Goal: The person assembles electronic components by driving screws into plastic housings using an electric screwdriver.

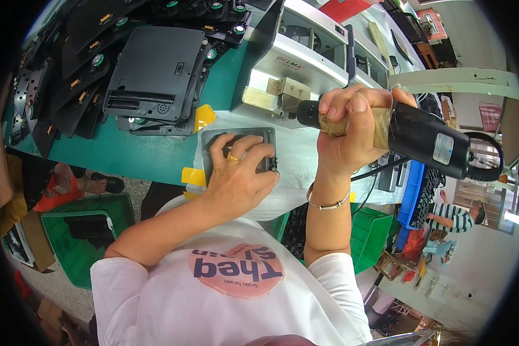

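On the white mat (pixel 297 153), a small dark grey plastic casing (pixel 264 134) lies flat in front of me. My left hand (pixel 236 179) holds it from above with bent fingers, and a ring shows on one finger. My palm and fingers cover much of its near part. In my right hand (pixel 356 124) is a black electric screwdriver (pixel 429 138), wrapped in brown tape where I grip it. The tool is held up nearly level, nose to the left, apart from the casing. Its nose is close to the screw feeder (pixel 279 95).
Stacked grey panels (pixel 155 63) and many black panels (pixel 83 86) fill the green bench's left side. Yellow tape pieces (pixel 204 117) stick near the mat. Green crates (pixel 86 242) stand below; a blue bin (pixel 412 193) is at right. Other people (pixel 452 217) are farther off.
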{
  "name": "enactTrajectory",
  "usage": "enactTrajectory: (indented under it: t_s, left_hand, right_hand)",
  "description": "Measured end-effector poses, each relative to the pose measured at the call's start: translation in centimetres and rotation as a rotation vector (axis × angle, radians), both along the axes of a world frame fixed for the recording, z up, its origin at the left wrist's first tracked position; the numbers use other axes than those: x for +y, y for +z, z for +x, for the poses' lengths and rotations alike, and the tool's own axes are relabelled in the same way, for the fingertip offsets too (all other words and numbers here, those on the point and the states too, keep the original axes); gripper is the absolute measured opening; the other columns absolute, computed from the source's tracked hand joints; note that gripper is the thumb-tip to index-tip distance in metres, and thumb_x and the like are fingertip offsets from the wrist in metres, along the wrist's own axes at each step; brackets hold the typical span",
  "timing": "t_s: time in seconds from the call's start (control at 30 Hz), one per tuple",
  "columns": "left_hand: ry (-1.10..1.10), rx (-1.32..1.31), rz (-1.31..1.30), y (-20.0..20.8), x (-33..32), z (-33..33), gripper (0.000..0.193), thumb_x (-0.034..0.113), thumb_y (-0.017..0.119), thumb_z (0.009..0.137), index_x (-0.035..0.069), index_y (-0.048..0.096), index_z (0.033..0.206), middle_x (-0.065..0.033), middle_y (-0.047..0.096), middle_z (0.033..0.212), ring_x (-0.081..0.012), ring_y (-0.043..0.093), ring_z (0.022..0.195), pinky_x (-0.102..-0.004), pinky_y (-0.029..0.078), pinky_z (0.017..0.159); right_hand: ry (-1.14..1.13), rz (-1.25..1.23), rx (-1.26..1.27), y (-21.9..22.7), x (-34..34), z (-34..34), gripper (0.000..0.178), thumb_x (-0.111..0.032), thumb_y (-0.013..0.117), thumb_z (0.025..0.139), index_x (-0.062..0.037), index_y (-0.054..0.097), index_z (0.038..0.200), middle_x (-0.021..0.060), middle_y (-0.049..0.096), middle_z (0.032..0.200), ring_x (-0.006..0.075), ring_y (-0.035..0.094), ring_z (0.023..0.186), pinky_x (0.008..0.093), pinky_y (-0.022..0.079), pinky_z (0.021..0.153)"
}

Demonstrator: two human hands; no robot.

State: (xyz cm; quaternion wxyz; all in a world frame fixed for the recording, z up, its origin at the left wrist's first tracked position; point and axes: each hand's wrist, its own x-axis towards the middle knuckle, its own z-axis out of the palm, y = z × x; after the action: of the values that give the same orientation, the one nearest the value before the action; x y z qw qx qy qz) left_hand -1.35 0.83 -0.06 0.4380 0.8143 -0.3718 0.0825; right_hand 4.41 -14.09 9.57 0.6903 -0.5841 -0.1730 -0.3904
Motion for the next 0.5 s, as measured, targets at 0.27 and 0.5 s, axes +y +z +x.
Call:
enactTrajectory:
  t_s: [0.27,0.5]
  left_hand:
    - [0.059,-0.125,0.029,-0.2,-0.9,-1.0,0.011,0.020,0.075,0.069,0.017,0.065,0.069,0.0007,0.058,0.106,-0.0240,0.049,0.115,-0.0557,0.021,0.102]
    - [0.009,-0.079,0.027,0.0,0.3,-0.8,0.018,0.020,0.078,0.069,0.018,0.069,0.084,0.0017,0.058,0.107,-0.0224,0.050,0.115,-0.0549,0.021,0.103]
  right_hand:
    - [0.003,-0.302,0.209,0.8,0.3,2.2,0.043,0.011,0.061,0.085,-0.0018,0.043,0.122,0.0096,0.060,0.077,0.0157,0.055,0.053,0.0323,0.049,0.050]
    - [-0.013,-0.118,0.248,0.8,0.0,-1.5,0.043,0.008,0.060,0.086,-0.0026,0.042,0.124,0.0088,0.057,0.074,0.0156,0.053,0.051,0.0334,0.048,0.048]
